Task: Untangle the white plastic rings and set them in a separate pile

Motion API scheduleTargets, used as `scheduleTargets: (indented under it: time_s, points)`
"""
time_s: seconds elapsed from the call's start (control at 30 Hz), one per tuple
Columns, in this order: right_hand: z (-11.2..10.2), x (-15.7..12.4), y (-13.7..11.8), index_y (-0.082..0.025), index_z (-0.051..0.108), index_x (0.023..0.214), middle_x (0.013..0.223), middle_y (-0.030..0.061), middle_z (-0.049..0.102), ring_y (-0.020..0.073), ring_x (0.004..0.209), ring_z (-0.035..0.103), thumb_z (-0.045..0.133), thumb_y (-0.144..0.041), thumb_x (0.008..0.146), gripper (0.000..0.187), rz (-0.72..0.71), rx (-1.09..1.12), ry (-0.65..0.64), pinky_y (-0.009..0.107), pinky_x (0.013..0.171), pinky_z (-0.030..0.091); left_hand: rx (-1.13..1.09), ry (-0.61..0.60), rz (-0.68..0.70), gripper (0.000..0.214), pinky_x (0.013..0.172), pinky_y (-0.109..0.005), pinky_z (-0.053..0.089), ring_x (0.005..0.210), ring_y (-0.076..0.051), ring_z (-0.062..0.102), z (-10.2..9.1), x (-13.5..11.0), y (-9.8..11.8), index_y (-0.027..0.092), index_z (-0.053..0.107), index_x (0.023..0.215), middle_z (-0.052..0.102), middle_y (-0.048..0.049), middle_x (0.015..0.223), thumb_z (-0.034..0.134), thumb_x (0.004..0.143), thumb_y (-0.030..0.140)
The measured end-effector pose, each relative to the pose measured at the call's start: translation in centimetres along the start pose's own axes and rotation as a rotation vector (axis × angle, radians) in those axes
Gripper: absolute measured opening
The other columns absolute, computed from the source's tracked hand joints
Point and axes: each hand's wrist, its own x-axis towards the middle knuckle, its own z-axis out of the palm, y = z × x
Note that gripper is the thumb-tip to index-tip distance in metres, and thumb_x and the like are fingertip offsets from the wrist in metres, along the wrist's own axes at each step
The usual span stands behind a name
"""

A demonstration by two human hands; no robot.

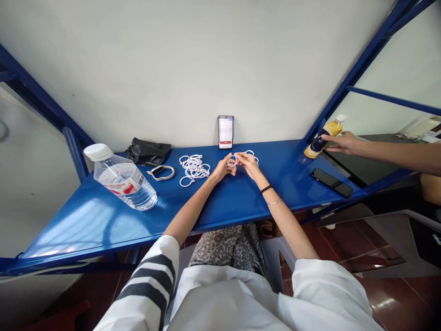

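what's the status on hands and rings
Left hand, right hand: both holding one white ring. Ring pile left of them. Propped phone beyond, not blocking.

Looks like a dormitory: shows a blue desk (227,202) with frame posts (74,154) at its back corners, pale wall (200,78) behind, red floor tiles (358,241) below its front edge.

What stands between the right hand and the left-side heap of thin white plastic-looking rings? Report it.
The bare left hand stands between the right hand and the heap; one thin white ring is held between both hands.
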Motion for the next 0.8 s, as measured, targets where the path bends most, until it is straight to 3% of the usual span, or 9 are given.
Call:
scheduleTargets:
  time_s: [0.17, 0.33, 0.8]
  points:
    - [0.0, 0.0, 0.3, -0.022, 0.070, 0.099, 0.082, 0.0003, 0.063, 0.0133, 0.074, 0.056, 0.073, -0.052, 0.069, 0.043, -0.025, -0.032, -0.070, 0.028, 0.073, 0.047, -0.159, -0.096, -0.084, 0.071, 0.048, -0.027, 0.041, 0.046, -0.012, 0.049, -0.1, 0.1, -0.1, 0.015, 0.060, 0.066, 0.053, -0.0047, 0.054, 0.037, 0.081, 0.080]
    - [-0.1, 0.2, 0.9, -0.022, 0.069, 0.091, 0.086, 0.0013, 0.064, 0.0151, 0.080, 0.058, 0.071, -0.054, 0.071, 0.039, -0.058, -0.059, -0.055, 0.029, 0.077, 0.048, -0.230, -0.121, -0.095, 0.072, 0.047, -0.029, 0.038, 0.045, -0.011, 0.043, 0.1, -0.2, -0.1, 0.015, 0.058, 0.063, 0.045, -0.0035, 0.053, 0.035, 0.080, 0.081]
    - [-0.2, 0.5, 1.1, -0.022, 0.062, 0.081, 0.087, 0.0011, 0.062, 0.0161, 0.085, 0.059, 0.072, -0.063, 0.065, 0.045, -0.059, -0.051, 0.081, 0.029, 0.078, 0.049, -0.167, -0.010, 0.002, 0.051, 0.060, -0.026, 0.045, 0.057, -0.012, 0.054, 0.7, 0.2, -0.4, 0.016, 0.056, 0.069, 0.055, -0.0032, 0.062, 0.052, 0.085, 0.064]
